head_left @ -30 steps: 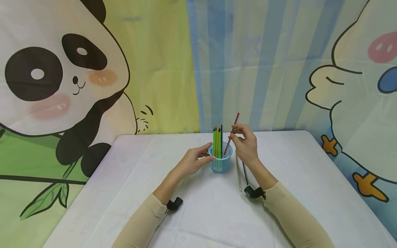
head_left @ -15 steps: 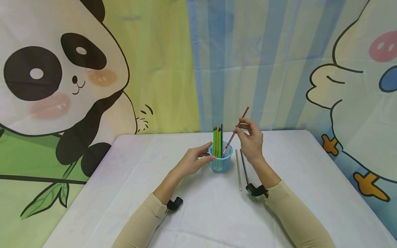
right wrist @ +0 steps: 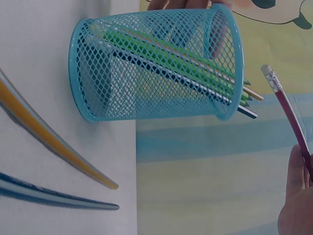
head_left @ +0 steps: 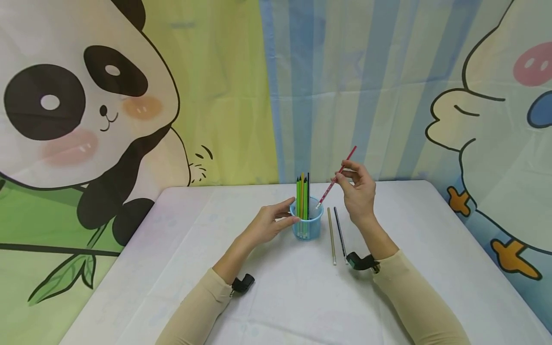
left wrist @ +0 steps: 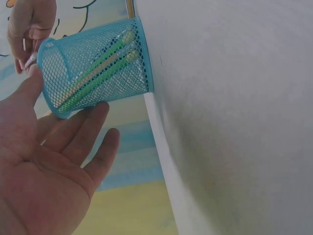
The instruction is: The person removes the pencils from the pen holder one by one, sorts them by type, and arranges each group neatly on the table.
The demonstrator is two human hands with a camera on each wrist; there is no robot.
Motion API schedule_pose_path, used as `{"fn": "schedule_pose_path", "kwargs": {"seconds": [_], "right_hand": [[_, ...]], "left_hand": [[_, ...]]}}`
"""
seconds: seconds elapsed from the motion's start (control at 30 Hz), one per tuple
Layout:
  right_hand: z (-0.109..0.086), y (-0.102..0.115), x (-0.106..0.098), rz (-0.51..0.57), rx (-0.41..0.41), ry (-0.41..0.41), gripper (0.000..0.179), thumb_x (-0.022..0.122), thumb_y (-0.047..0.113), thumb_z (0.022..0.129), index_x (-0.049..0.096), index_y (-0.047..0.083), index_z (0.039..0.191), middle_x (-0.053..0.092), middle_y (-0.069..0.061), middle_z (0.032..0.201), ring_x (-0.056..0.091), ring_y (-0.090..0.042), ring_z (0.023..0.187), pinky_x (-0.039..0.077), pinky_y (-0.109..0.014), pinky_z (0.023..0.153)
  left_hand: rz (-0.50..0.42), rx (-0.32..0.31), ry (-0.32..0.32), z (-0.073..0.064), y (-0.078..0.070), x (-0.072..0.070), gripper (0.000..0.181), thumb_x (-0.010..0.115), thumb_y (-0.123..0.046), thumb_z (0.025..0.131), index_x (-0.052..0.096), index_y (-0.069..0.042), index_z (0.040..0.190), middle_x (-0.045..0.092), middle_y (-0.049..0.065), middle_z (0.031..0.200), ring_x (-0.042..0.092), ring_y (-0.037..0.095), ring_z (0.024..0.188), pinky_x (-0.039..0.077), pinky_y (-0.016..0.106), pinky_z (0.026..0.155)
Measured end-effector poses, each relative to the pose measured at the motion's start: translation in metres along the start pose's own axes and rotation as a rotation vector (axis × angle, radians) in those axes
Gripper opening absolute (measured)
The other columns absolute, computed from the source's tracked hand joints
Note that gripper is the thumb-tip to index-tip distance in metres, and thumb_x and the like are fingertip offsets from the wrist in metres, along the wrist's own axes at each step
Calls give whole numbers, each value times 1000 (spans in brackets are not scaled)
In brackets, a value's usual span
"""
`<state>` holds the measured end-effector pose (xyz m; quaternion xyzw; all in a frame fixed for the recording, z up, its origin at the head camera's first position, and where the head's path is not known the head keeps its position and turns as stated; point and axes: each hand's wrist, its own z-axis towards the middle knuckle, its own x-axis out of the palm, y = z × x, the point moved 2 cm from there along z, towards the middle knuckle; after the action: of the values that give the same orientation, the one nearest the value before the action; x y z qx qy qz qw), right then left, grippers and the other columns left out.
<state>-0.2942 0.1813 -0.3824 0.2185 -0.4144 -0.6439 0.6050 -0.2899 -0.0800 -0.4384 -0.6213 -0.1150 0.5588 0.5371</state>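
Note:
A light-blue mesh pencil cup (head_left: 308,231) stands upright on the table, holding several pencils (head_left: 303,199), green, orange and dark, with their points up. My left hand (head_left: 269,223) holds the cup from the left, thumb and fingers at its rim; the left wrist view shows the thumb (left wrist: 29,88) on one side and fingers on the other. My right hand (head_left: 361,194) pinches a red pencil (head_left: 327,191), tilted, with its white eraser end down. In the right wrist view that eraser (right wrist: 266,70) is just beyond the cup's rim, apart from it.
Right of the cup, a gold pencil (head_left: 331,237) and a dark pencil (head_left: 340,235) lie side by side on the white-covered table (head_left: 280,297). Behind the table hangs a printed curtain (head_left: 336,96). Small black cameras (head_left: 243,283) sit on both wrists.
My right hand has moved right and slightly up, drawing the red pencil's lower end from inside the cup up to about its rim. The left hand and cup have stayed put.

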Motion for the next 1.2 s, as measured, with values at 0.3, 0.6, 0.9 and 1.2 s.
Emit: {"fn": "schedule_pose_path", "kwargs": {"seconds": [0.3, 0.6, 0.9, 1.2], "right_hand": [[5, 0, -9, 69, 33, -7, 33, 66, -16, 93, 67, -4, 124, 66, -5, 113, 71, -13, 89, 63, -27, 83], [8, 1, -18, 40, 33, 5, 35, 69, -15, 92, 67, -5, 125, 65, -6, 114, 68, -15, 87, 63, -27, 81], [9, 0, -25, 44, 58, 3, 33, 69, -16, 91, 70, -2, 121, 65, -4, 113, 69, -12, 82, 62, -22, 82], [12, -5, -36, -66, 109, 39, 33, 70, -11, 93, 70, -1, 124, 67, -2, 110, 68, -10, 85, 61, -19, 81]], "left_hand": [[0, -11, -8, 0, -1, -1, 74, 69, -49, 98, 42, -20, 161, 51, 2, 159, 68, 22, 126, 52, 42, 111], [-15, -11, -12, -1, -2, -1, 73, 70, -46, 99, 42, -21, 161, 53, 9, 157, 68, 26, 126, 52, 45, 111], [-15, -18, -2, -1, -2, -1, 73, 69, -47, 99, 41, -21, 161, 53, 13, 157, 67, 24, 126, 52, 44, 111], [-6, -13, -4, 0, 0, -1, 74, 69, -47, 99, 41, -19, 161, 53, 11, 157, 68, 25, 126, 51, 47, 111]]}}
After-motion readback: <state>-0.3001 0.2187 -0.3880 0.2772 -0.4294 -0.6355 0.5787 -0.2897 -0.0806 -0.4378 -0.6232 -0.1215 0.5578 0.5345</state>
